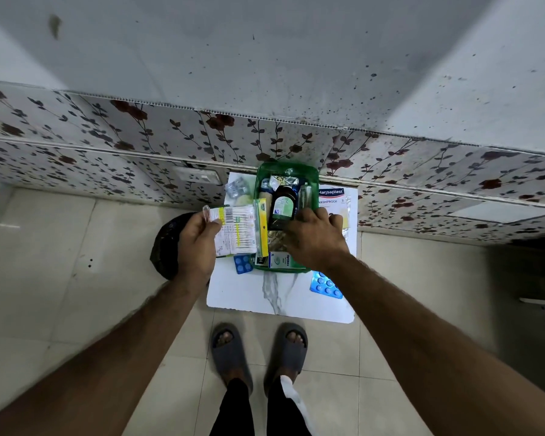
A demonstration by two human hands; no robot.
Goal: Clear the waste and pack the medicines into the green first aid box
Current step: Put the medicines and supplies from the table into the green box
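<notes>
Green first aid box (pixel 283 171) open on a small white marble-look table (pixel 280 294), close against a flowered wall panel (pixel 107 143). Nearest, two grey slippers (pixel 230 354) on pale floor tiles (pixel 60 278), toes toward the table. Further out, on the table's near right part, a blue blister strip (pixel 325 285) lying flat, apart from the box. Another blue blister strip (pixel 242 263) just beside the box's near left corner, partly under what the left hand holds. Left hand (pixel 195 243) raised over the table's left edge, thumb and fingers clamped on a clear packet of cotton buds (pixel 236 229) with a barcode label, the packet overlapping the box's left rim. Behind that hand, a dark waste bag (pixel 167 243) on the floor beside the table. Right hand (pixel 315 237) down inside the box's near right part, knuckles up, fingers curled at the base of a dark brown bottle (pixel 283 209); cannot tell whether actually gripping it. Inside the box also a green-and-yellow carton (pixel 261 228) along the left wall, a small white-and-green carton (pixel 280 261) at the near end, and foil packets (pixel 282 180) at the far end. Right of the box, a plaster pack (pixel 332 196) flat on the table, partly hidden by the right hand. Left of the box's far end, silver blister strips (pixel 237 189). Beyond, a white wall socket (pixel 199 176) on the panel.
</notes>
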